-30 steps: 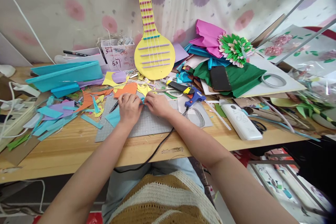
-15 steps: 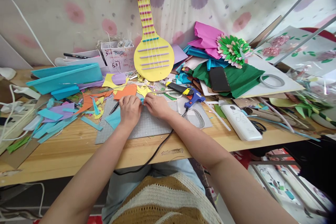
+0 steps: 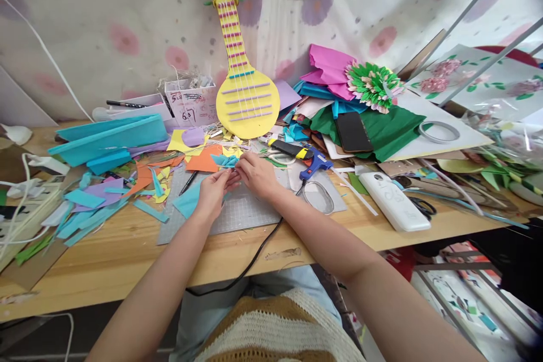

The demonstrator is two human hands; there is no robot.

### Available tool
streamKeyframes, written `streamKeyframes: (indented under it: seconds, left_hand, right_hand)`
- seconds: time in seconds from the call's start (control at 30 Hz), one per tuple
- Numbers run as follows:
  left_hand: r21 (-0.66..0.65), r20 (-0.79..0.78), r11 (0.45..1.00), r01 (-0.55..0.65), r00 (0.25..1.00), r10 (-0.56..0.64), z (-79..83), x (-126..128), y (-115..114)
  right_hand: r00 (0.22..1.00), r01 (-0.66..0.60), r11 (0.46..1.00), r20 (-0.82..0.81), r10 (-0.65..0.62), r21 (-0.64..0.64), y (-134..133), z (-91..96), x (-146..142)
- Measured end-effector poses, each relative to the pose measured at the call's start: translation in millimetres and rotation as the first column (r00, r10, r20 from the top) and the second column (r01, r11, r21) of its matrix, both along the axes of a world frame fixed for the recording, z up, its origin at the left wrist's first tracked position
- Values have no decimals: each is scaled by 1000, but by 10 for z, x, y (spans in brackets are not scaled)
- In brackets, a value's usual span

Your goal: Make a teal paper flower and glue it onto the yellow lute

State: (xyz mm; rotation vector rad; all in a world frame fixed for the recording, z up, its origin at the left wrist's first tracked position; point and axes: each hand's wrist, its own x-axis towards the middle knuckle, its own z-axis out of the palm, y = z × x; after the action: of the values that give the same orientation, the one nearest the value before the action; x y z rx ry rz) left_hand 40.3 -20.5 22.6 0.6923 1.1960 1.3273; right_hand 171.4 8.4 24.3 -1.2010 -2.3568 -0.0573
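My left hand and my right hand meet over a grey cutting mat near the table's front. Both pinch a small folded blue paper piece, held a little above the mat. The left hand's palm is turned up, its fingertips under the piece. Fingers of the right hand close on the piece's right end. A larger blue paper scrap lies on the mat just left of the left hand. A black pen lies beside it.
A blue glue gun with a black cord lies right of my hands. A yellow paper guitar leans on the wall. Coloured paper scraps, teal boxes, a phone, a white remote and scissors crowd the wooden table.
Both hands have lifted the blue piece slightly off the mat, and the left hand has turned palm up. The camera has tilted so the scene sits lower in view.
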Motion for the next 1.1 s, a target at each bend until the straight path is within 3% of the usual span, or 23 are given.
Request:
streamKeyframes:
  seconds: [0.23,0.5,0.83,1.1]
  left_hand:
    - [-86,110,996,-20,994,29,16,-24,9]
    - [-56,105,997,-57,993,62,-31,-29,30]
    - [44,89,992,-121,989,117,1,-105,46]
    - [83,75,990,-113,991,107,7,-151,55]
  right_hand:
    - [999,-23,1000,47,23,-17,-54,-10,-50]
    - [998,-18,1000,59,19,-23,-73,-45,-107]
    - [968,67,998,-242,-61,17,-160,-62,-103]
    - [981,129,990,-140,-137,-64,-85,-51,-64]
